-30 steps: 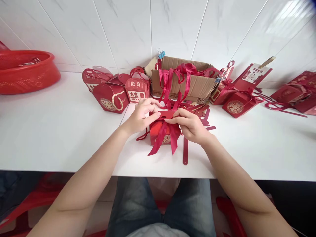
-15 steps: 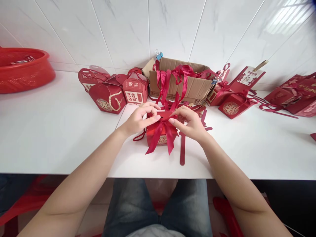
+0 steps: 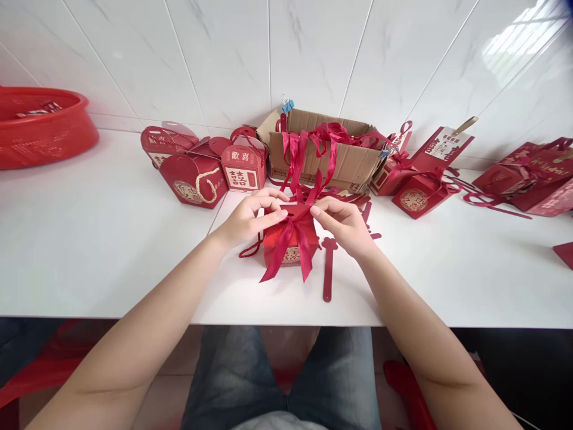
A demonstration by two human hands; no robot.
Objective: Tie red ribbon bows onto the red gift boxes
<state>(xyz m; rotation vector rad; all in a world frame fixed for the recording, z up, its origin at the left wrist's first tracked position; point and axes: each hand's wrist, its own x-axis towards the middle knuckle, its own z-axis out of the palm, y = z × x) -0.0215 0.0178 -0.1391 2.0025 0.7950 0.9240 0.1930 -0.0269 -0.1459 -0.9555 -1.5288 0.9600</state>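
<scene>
A small red gift box [image 3: 271, 240] with gold lettering stands on the white table in front of me. A crimson ribbon [image 3: 283, 251] is tied at its top, and two tails hang down its front. My left hand [image 3: 253, 220] is at the upper left of the box, thumb and fingers closed at the ribbon's knot. On the other side, my right hand [image 3: 342, 224] pinches the ribbon at the box's top right edge. A dark red flat paper strip [image 3: 328, 275] lies right of the box, and a red cord loop [image 3: 251, 248] lies left of it.
Behind the box stands a cardboard carton [image 3: 353, 164] with ribbons draped over its front. Finished-looking red boxes stand at left [image 3: 190, 179] and right [image 3: 416, 194]. A red plastic basin [image 3: 49, 140] sits at far left. The table's front edge [image 3: 286, 325] runs before my lap.
My right thumb and fingers have closed together on the ribbon at the box's top right. The left hand stays nearly in place. The whole view has shifted slightly.
</scene>
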